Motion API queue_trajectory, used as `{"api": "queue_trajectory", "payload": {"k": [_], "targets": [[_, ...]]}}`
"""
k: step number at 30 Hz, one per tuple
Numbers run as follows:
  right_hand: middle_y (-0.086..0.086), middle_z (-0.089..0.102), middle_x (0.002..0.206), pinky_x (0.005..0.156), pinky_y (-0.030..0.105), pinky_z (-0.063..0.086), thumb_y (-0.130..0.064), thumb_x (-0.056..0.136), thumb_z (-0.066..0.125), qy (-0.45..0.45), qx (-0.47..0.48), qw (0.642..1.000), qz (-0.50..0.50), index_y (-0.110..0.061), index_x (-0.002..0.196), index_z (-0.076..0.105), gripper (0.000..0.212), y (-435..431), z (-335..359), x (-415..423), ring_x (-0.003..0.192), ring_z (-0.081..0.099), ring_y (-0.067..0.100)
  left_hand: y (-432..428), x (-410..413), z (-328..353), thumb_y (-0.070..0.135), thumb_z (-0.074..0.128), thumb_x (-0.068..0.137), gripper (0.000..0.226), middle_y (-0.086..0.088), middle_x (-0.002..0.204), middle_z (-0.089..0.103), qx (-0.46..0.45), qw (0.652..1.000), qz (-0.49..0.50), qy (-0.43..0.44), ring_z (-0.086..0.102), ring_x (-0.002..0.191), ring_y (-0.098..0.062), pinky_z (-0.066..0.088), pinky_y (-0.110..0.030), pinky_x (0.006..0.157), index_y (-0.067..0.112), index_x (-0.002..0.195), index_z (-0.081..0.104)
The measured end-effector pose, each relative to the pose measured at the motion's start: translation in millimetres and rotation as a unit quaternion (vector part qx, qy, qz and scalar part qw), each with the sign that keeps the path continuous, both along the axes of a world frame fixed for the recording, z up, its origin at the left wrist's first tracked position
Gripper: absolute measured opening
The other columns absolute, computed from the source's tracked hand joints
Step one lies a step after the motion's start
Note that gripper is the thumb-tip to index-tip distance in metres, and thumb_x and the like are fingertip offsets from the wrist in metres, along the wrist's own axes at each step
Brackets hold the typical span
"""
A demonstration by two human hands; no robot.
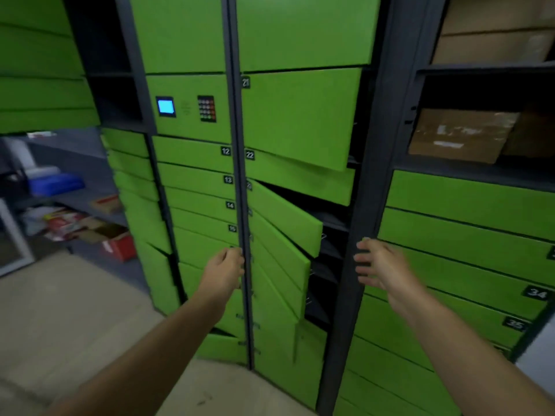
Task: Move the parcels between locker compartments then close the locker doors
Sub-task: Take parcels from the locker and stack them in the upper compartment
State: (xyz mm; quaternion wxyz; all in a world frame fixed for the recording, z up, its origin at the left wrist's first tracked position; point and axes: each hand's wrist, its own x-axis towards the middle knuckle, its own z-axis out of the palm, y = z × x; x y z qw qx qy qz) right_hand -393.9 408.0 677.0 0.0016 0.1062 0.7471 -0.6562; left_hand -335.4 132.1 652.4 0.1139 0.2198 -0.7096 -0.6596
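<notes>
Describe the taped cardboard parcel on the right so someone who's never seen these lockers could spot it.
Find the right-hand locker column, where closed green doors sit below two open compartments. The cardboard parcel stands in the lower open compartment, directly above those doors. Its white front label and lower shelf set it apart from the larger boxes above.

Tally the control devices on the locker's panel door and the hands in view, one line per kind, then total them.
Blue screen: 1
Keypad: 1
Hands: 2, left hand and right hand
Total: 4
</notes>
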Motion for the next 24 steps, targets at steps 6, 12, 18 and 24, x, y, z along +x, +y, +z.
{"api": "queue_trajectory", "payload": {"k": [6,12,18,24], "targets": [[0.012,0.071,0.11,0.094,0.047,0.056,-0.03,0.105,0.055,-0.045,0.006,0.995,0.094,-0.015,0.105,0.069,0.02,-80,-62,12,0.091,0.063,0.027,-63,65,-55,0.024,0.046,0.109,0.023,-0.009,0.108,0.066,0.015,0.994,0.098,-0.046,0.062,0.104,-0.029,0.045,-0.038,0.088,0.013,0.107,0.066],[0.035,0.065,0.109,0.084,0.044,0.051,-0.027,0.104,0.052,-0.062,0.073,0.968,0.232,0.004,0.098,0.065,0.034,-161,-122,16,0.085,0.054,0.026,-95,148,-105,0.028,0.049,0.101,0.015,-0.011,0.095,0.055,-0.013,0.971,0.222,-0.093,0.051,0.088,-0.021,0.039,-0.037,0.08,0.021,0.09,0.056],[0.007,0.057,0.083,0.074,0.039,0.042,-0.026,0.105,0.048,-0.094,0.128,0.917,0.365,0.003,0.093,0.062,0.034,-241,-202,28,0.08,0.052,0.024,-128,211,-171,0.031,0.048,0.109,0.031,-0.01,0.118,0.068,0.019,0.917,0.361,-0.167,0.065,0.112,-0.032,0.053,-0.055,0.106,0.017,0.133,0.063],[-0.002,0.041,0.063,0.062,0.032,0.032,-0.028,0.097,0.047,-0.131,0.144,0.862,0.469,-0.021,0.069,0.047,0.028,-327,-301,68,0.059,0.038,0.018,-167,260,-247,0.024,0.044,0.111,0.024,-0.009,0.123,0.066,0.043,0.87,0.455,-0.184,0.065,0.113,-0.03,0.051,-0.048,0.105,0.017,0.126,0.062]]}}
